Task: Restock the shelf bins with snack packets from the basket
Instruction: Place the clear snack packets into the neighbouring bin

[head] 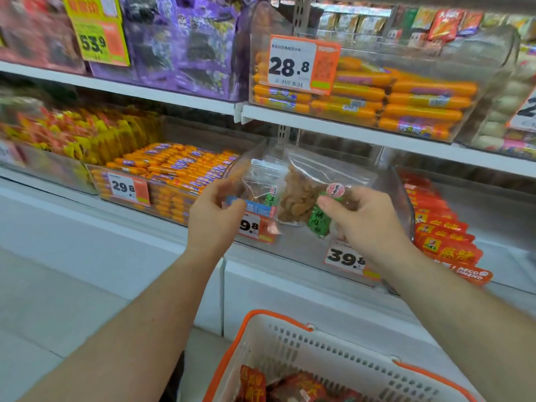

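Two shelves (333,132) of clear bins fill the upper half of the frame, the largest things in view. On the lower one, at frame centre, stands a clear bin (403,195) that looks nearly bare, flanked by a bin of orange sausage sticks (174,169) to the left and red packets (441,236) to the right. At the bottom centre sits the white basket (319,352) with its orange rim, red packets visible inside.

Both hands are raised over the front of the centre bin. Between them hangs a clear snack packet (293,195) of brown pieces with a green label, and a second clear packet seems to overlap it on the left, though blur makes that uncertain. The left hand (213,216) has its grip pinched on the packet's left edge. The right hand (368,219) has thumb and fingers clamped on the right edge, by a round pink sticker (335,189).

Judged by its look, the packet is light, soft and crinkly, with slick film and contents that shift and could crush. Holding it by the flat sealed edges, as now, seems best, then lowering it flat into the bin rather than squeezing the middle.
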`<act>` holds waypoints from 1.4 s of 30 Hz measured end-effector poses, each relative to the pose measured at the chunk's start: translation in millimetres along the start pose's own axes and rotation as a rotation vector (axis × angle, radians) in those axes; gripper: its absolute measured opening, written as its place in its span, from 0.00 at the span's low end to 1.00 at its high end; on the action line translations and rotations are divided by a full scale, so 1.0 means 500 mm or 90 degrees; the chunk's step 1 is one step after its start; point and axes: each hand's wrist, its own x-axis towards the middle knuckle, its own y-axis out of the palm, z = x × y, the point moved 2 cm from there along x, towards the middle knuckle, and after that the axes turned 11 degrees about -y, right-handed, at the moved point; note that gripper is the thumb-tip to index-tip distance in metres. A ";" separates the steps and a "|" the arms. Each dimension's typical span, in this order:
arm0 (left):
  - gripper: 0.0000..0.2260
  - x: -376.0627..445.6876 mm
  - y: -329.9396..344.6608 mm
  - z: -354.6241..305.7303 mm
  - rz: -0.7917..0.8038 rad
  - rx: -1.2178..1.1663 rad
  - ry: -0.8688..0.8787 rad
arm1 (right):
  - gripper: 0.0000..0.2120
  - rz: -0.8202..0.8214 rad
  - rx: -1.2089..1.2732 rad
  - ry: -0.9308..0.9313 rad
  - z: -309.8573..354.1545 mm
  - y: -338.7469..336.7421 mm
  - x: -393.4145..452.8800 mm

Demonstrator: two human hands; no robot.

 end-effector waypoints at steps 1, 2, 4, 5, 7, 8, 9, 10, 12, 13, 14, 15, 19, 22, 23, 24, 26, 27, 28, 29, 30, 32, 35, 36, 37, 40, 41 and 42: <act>0.26 0.008 0.001 0.006 0.001 0.071 0.020 | 0.07 0.003 -0.030 -0.026 0.004 0.003 0.023; 0.35 0.017 0.005 0.012 -0.001 0.142 0.040 | 0.06 0.005 -0.069 -0.041 0.001 0.010 0.046; 0.47 0.028 0.018 0.026 0.001 0.264 0.055 | 0.05 0.013 -0.127 -0.047 -0.014 0.033 0.088; 0.51 0.031 0.026 0.036 0.003 0.319 0.040 | 0.05 0.017 -0.141 -0.038 -0.028 0.046 0.107; 0.55 0.033 0.038 0.053 0.000 0.397 0.026 | 0.06 0.006 -0.104 -0.001 -0.053 0.070 0.140; 0.56 0.035 0.040 0.058 -0.005 0.407 0.030 | 0.08 -0.010 -0.062 0.022 -0.064 0.079 0.155; 0.57 0.036 0.042 0.059 -0.008 0.406 0.038 | 0.10 -0.027 -0.022 0.033 -0.072 0.085 0.167; 0.57 0.038 0.042 0.061 -0.010 0.400 0.041 | 0.12 -0.036 0.002 0.036 -0.077 0.090 0.177; 0.57 0.043 0.043 0.060 -0.013 0.392 0.037 | 0.13 -0.024 -0.005 0.021 -0.089 0.098 0.188; 0.57 0.045 0.043 0.062 -0.015 0.397 0.036 | 0.12 -0.006 -0.023 0.011 -0.092 0.104 0.189; 0.56 0.045 0.044 0.064 -0.020 0.403 0.037 | 0.11 0.018 -0.054 0.008 -0.097 0.109 0.189; 0.56 0.043 0.046 0.065 -0.024 0.408 0.041 | 0.10 0.046 -0.087 0.015 -0.105 0.114 0.188; 0.55 0.037 0.051 0.069 -0.041 0.415 0.053 | 0.13 0.185 -0.142 0.148 -0.147 0.142 0.188; 0.55 0.036 0.053 0.068 -0.047 0.414 0.058 | 0.11 0.237 -0.138 0.250 -0.169 0.165 0.191; 0.55 0.037 0.052 0.068 -0.048 0.414 0.059 | 0.11 0.254 -0.136 0.272 -0.174 0.175 0.192; 0.55 0.037 0.052 0.067 -0.048 0.416 0.059 | 0.13 0.267 -0.140 0.278 -0.179 0.184 0.193; 0.55 0.036 0.050 0.067 -0.045 0.421 0.057 | 0.25 0.287 -0.158 0.270 -0.213 0.193 0.204; 0.55 0.036 0.050 0.067 -0.045 0.419 0.055 | 0.31 0.290 -0.155 0.271 -0.238 0.195 0.212; 0.55 0.035 0.050 0.067 -0.043 0.418 0.051 | 0.34 0.292 -0.147 0.279 -0.257 0.195 0.217; 0.55 0.035 0.051 0.066 -0.042 0.419 0.048 | 0.34 0.293 -0.148 0.288 -0.250 0.194 0.213; 0.54 0.034 0.052 0.066 -0.041 0.421 0.045 | 0.33 0.293 -0.150 0.294 -0.228 0.193 0.204; 0.55 0.034 0.053 0.063 -0.032 0.423 0.042 | 0.26 0.307 -0.163 0.307 -0.203 0.190 0.192; 0.54 0.031 0.050 0.058 -0.021 0.416 0.039 | 0.23 0.346 -0.154 0.349 -0.195 0.185 0.186; 0.53 0.027 0.050 0.056 -0.027 0.412 0.048 | 0.22 0.358 -0.147 0.369 -0.196 0.184 0.184; 0.50 0.022 0.050 0.054 -0.045 0.401 0.071 | 0.23 0.372 -0.132 0.382 -0.195 0.180 0.182; 0.34 0.005 0.046 0.034 -0.139 0.316 0.245 | 0.39 0.381 -0.098 0.378 -0.200 0.166 0.184; 0.28 -0.005 0.047 0.023 -0.161 0.286 0.311 | 0.39 0.375 -0.113 0.358 -0.188 0.157 0.182; 0.24 -0.016 0.051 0.012 -0.156 0.266 0.363 | 0.32 0.349 -0.147 0.320 -0.169 0.145 0.174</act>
